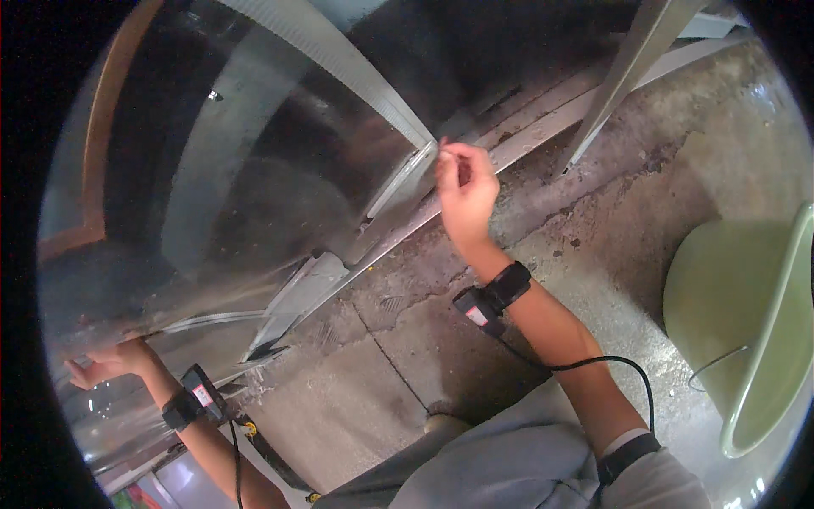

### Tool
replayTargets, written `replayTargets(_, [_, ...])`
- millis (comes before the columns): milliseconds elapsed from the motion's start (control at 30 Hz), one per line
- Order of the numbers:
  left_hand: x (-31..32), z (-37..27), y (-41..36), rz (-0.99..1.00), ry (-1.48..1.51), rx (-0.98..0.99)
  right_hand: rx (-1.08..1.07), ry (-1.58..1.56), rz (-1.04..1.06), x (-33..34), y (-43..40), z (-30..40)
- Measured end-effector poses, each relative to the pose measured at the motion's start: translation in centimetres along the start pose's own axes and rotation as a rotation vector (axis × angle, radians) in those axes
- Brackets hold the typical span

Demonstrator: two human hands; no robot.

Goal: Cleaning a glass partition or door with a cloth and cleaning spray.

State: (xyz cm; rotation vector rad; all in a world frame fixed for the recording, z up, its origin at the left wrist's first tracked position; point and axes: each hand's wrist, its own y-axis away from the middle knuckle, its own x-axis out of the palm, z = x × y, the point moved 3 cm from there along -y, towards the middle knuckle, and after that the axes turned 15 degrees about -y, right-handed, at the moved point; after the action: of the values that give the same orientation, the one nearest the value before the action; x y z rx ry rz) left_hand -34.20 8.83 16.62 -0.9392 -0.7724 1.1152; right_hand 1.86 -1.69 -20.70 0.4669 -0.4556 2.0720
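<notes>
My right hand (pixel 467 181) has its thumb and fingertips closed together at the lower corner of a dark panel door, where a ribbed pale edge strip (pixel 394 105) ends. Whether something small is pinched between the fingertips cannot be told. At the far left, my left hand (pixel 105 366) lies against a shiny metallic surface, fingers partly spread, with part of it hidden by the edge of that surface. Between my hands, a grey metal bracket-like piece (pixel 302 299) juts from the base of the dark unit. Each wrist bears a strapped black device with a cable.
A pale green plastic bucket (pixel 718 299) with a wire handle stands or leans at the right. A slanting metal-edged panel (pixel 623 76) projects at the upper right. A metal rail (pixel 540 130) borders the worn concrete floor (pixel 356 394). A low black bar with yellow wheels (pixel 276 455) lies below.
</notes>
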Motion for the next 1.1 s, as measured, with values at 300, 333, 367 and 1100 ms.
replayTargets(300, [-0.6,1.3,-0.1,-0.003,-0.057,0.049,0.153,-0.331,-0.001,3.5,2.1,2.5])
replayTargets(333, [-0.6,1.0,-0.6,-0.011,-0.054,0.05,0.147,-0.336,-0.004,3.0,1.8,2.3])
replayTargets(367, [-0.3,0.5,-0.1,0.003,-0.089,0.064,0.248,-0.315,-0.061,1.7,1.8,0.5])
replayTargets(1100, [0.0,-2.7,0.3,0.039,-0.076,-0.005,0.193,0.054,0.016,-1.0,-1.1,-0.9])
